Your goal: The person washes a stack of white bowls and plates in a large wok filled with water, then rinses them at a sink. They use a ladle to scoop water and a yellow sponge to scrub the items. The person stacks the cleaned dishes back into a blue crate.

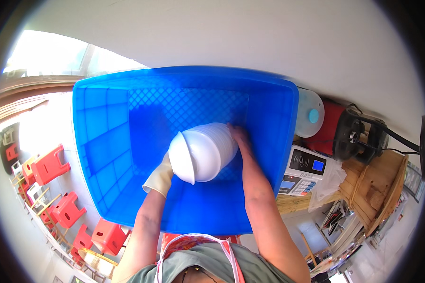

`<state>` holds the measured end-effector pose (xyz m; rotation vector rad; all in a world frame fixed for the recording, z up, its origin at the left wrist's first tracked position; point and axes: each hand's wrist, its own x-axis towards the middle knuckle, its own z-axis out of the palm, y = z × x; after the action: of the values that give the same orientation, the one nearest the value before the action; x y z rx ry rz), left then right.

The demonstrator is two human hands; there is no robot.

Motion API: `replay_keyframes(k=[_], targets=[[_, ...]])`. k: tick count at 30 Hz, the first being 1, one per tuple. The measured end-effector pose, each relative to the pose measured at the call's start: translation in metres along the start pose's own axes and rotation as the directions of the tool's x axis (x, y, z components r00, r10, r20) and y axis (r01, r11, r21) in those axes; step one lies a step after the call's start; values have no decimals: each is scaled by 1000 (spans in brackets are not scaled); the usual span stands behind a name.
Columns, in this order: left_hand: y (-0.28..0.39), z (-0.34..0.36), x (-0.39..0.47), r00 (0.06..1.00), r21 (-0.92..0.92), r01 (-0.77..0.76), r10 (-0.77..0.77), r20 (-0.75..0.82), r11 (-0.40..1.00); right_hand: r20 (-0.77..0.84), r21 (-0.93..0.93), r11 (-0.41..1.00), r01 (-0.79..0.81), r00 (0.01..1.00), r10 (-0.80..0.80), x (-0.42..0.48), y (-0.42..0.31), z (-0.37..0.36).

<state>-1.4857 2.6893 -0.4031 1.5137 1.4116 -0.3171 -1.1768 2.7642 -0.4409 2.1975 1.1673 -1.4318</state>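
A stack of white bowls (212,148) lies on its side, held inside a large blue plastic bin (184,223). My left hand (162,175), in a cream rubber glove, holds the stack's near left end; its fingers are hidden behind the outermost bowl. That bowl sits tilted against the others. My right hand (239,134), bare, grips the far right end of the stack, its fingertips partly out of sight behind the bowls. The bin's bottom has a diamond grid pattern, and part of it shows beyond the stack.
Right of the bin are a card-reader terminal with a keypad (299,171), a pale round-ended container (310,113), a red and black appliance (329,129) and a wooden tray-like piece (379,187). Several red plastic stools (69,210) stand at left. A white wall (226,35) rises behind the bin.
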Motion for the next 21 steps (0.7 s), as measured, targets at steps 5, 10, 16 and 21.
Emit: replay_keyframes(k=[5,10,16,21], targets=[[-8,-5,-3,997,-288,70,-73,1,955,-76,-63,998,14,997,-19,-15,5,6],[-18,-7,-8,989,-557,133,-146,21,820,-316,-228,963,145,924,-214,-38,4,13],[-29,-12,-8,978,-739,157,-205,26,655,-185,-22,988,155,970,-157,-33,17,30],[-32,-17,5,978,-798,152,-203,37,583,-397,434,871,229,917,-43,-38,22,55]])
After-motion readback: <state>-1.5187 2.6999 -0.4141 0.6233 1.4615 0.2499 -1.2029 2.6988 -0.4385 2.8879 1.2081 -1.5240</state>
